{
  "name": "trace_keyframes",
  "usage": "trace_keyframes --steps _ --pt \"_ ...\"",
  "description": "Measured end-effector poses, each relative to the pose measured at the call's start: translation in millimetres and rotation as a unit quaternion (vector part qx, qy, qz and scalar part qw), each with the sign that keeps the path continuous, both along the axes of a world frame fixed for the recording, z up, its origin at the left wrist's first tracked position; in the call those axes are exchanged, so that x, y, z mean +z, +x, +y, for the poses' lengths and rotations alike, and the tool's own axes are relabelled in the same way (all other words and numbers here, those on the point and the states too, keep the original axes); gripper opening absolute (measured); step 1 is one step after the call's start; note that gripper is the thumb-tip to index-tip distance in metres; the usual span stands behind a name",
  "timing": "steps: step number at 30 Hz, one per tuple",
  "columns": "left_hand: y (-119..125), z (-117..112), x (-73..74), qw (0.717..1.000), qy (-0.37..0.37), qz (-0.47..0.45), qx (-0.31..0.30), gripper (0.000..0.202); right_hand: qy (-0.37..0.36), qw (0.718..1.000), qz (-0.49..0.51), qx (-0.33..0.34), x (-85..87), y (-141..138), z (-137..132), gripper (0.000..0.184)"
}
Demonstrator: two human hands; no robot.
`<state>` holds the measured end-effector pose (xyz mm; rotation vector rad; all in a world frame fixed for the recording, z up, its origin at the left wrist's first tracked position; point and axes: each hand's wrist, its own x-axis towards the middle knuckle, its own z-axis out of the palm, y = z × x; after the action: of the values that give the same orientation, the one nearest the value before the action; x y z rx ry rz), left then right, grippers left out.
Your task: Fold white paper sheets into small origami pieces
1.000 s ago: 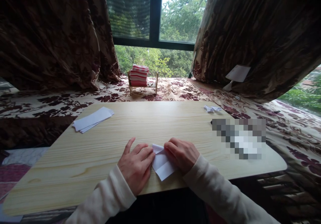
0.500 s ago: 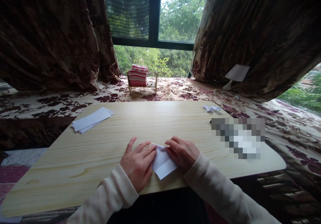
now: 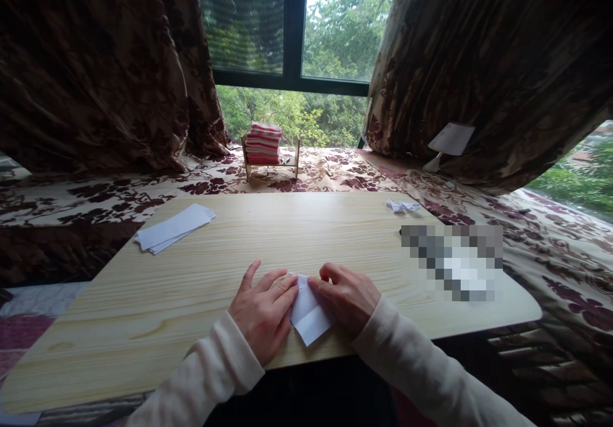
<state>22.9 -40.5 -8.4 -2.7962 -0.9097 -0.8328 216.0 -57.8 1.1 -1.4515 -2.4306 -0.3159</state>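
Note:
A folded white paper (image 3: 309, 317) lies near the front edge of the light wooden table (image 3: 191, 286). My left hand (image 3: 261, 312) rests flat on the table, its fingers stretched out and pressing the paper's left edge. My right hand (image 3: 345, 298) lies on the paper's right side, with its fingers pressed together on the upper fold. Both arms wear cream sleeves. Part of the paper is hidden under my right hand.
A stack of white paper sheets (image 3: 173, 228) lies at the table's back left. A small folded paper piece (image 3: 403, 206) sits at the back right, near a blurred-out object (image 3: 453, 262). Behind the table a small wooden rack holds striped cloths (image 3: 265, 143). Dark curtains hang on both sides.
My right hand has slid a little to the left over the paper, and the fold's tip has flattened. My left hand has hardly moved.

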Motion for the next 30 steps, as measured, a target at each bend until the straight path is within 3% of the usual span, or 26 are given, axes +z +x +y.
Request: trace_keyframes --steps 10,16,20,24,30 --pt "-9.4 -4.7 2.0 1.000 0.007 -0.020 -0.012 0.027 -0.085 0.995 -0.041 -0.044 14.2 -11.3 -5.0 0.017" --pt "-9.6 -12.8 2.3 0.999 0.012 -0.038 0.015 0.027 -0.099 0.992 -0.031 -0.066 16.7 -13.2 -10.8 0.019" --pt "-8.0 -14.3 1.2 0.999 0.014 -0.045 0.017 0.027 -0.119 0.990 -0.061 -0.051 23.5 -14.0 -9.2 0.016" --pt "-8.9 -13.8 0.1 0.999 0.005 -0.046 0.015 0.028 -0.131 0.985 -0.108 -0.020 29.6 -17.8 -3.2 0.033" --pt "-9.5 -13.5 -1.3 0.999 -0.012 -0.042 0.015 0.029 -0.158 0.978 -0.132 -0.023 30.3 -25.3 6.1 0.034"
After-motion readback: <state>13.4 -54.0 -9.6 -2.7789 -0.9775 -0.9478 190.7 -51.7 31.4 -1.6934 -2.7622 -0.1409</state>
